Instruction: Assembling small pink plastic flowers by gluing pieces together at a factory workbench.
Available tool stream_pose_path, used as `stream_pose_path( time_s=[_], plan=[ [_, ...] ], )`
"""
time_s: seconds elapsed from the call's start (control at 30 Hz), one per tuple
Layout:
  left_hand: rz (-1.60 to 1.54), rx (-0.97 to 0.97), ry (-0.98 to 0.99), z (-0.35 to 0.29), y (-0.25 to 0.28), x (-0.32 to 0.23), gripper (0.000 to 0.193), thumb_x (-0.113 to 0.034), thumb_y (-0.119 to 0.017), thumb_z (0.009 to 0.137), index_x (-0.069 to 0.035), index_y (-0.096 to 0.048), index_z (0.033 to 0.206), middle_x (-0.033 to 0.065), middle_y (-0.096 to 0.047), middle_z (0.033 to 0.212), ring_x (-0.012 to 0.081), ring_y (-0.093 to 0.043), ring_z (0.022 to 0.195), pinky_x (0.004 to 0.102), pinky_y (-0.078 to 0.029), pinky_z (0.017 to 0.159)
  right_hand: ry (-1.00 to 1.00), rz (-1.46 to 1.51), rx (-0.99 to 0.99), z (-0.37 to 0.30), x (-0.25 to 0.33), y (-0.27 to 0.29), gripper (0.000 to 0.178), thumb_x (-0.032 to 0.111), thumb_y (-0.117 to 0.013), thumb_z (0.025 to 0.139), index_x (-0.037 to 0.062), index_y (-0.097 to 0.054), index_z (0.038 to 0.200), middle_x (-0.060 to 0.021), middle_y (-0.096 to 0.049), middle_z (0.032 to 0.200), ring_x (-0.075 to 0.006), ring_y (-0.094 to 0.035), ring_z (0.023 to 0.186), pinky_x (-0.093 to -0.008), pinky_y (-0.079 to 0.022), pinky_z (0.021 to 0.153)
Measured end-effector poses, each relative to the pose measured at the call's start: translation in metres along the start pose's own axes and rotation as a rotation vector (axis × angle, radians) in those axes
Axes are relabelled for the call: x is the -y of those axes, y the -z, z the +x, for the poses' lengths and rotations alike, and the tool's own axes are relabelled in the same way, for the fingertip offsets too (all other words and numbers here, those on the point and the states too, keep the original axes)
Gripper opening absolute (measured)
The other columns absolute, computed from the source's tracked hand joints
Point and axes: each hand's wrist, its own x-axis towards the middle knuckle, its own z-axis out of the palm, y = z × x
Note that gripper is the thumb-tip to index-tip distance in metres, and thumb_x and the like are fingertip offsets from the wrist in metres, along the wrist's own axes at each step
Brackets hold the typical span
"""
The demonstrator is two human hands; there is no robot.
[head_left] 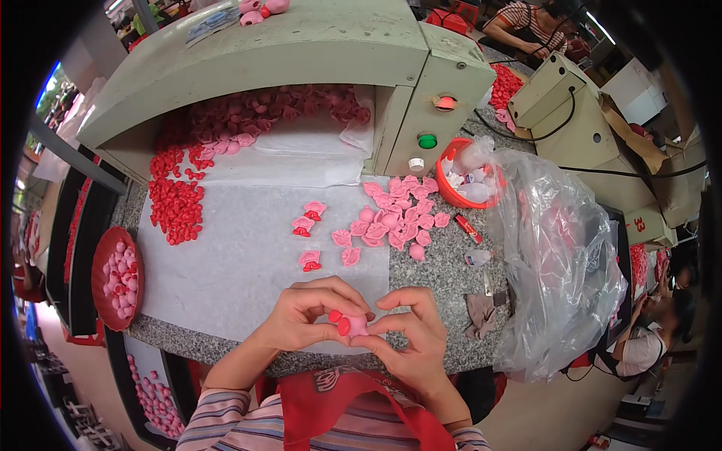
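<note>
In front of my chest, both hands hold one small pink rubbery toy piece (356, 326) with red rounded parts on its left side. My left hand (307, 310) pinches the red side between thumb and fingers. At the other side, the thumb and fingertips of my right hand (411, 329) close on the pink end. Beyond them, on white paper (248, 278), a few pink pieces with red parts (309, 261) lie in a loose column. A heap of pink shell-like pieces (398, 214) spreads to their right, and many small red pieces (174, 210) are piled at the left.
A grey-green machine (256, 64) with a wide opening stands behind, pink and red pieces inside it. An orange basket of small bottles (459, 197), a red tube (468, 228) and a clear plastic bag (553, 263) are at right. A red-brown bowl (100, 282) sits left.
</note>
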Motion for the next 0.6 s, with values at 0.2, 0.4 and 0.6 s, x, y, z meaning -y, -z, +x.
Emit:
stream_pose_path(
  time_s=[0.2,0.4,0.6],
  plan=[
    [-0.019,0.013,0.026,-0.0025,0.0005,-0.0008,0.031,-0.002,-0.072,0.068,0.001,-0.063,0.097,0.0142,-0.060,0.100,0.0197,-0.058,0.089,0.0308,-0.048,0.076,0.052,0.015,-0.019,0.0020,0.0003,-0.0012,0.024,0.006,-0.079,0.056,0.0071,-0.061,0.072,-0.0059,-0.057,0.083,-0.0201,-0.055,0.077,-0.0296,-0.044,0.066],
    [0.105,-0.010,-0.070,-0.0029,0.0016,0.0049,0.025,-0.007,-0.075,0.068,0.001,-0.064,0.089,0.0162,-0.061,0.092,0.0200,-0.060,0.080,0.0286,-0.051,0.067,0.080,0.046,-0.003,0.0018,-0.0006,-0.0033,0.021,0.002,-0.076,0.058,0.0061,-0.062,0.072,-0.0036,-0.060,0.077,-0.0192,-0.056,0.071,-0.0291,-0.044,0.064],
    [0.107,-0.011,-0.093,-0.0021,-0.0010,0.0073,0.027,-0.007,-0.075,0.067,0.001,-0.063,0.090,0.0165,-0.060,0.091,0.0194,-0.060,0.079,0.0291,-0.050,0.068,0.040,0.128,0.013,-0.0044,-0.0040,-0.0036,0.020,0.000,-0.075,0.059,0.0057,-0.064,0.075,-0.0046,-0.059,0.078,-0.0190,-0.056,0.072,-0.0284,-0.045,0.063]
  ],
)
